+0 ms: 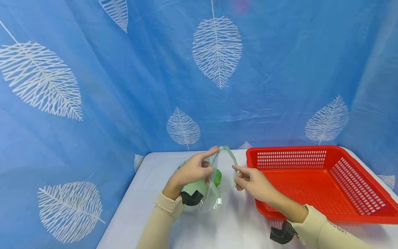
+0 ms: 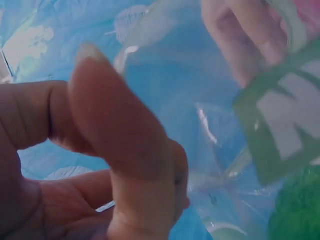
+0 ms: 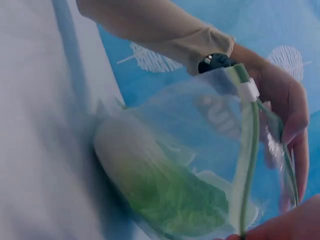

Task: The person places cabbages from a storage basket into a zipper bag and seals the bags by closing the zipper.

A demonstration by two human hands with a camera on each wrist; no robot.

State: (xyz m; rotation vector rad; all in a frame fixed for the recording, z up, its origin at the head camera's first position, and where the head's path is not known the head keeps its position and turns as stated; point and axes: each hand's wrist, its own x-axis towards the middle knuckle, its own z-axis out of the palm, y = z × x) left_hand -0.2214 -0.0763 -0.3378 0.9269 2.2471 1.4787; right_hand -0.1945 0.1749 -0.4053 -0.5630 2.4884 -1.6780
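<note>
A clear zip bag (image 1: 212,190) with a green-edged mouth and a white slider (image 3: 248,91) stands raised between both hands. Inside it lies a napa cabbage (image 3: 172,187), pale at the base and green at the leaves. My left hand (image 1: 191,169) is at the left side of the mouth, index finger stretched along the rim and the other fingers bent at the edge. On the opposite side, my right hand (image 1: 253,181) pinches the green zip strip (image 1: 231,155) between thumb and index finger. The mouth gapes between the hands.
A red plastic basket (image 1: 292,175) with slotted walls stands on the right of the white table (image 1: 217,230), close beside my right forearm. Behind and to the left hangs a blue curtain (image 1: 273,79) with white leaf prints.
</note>
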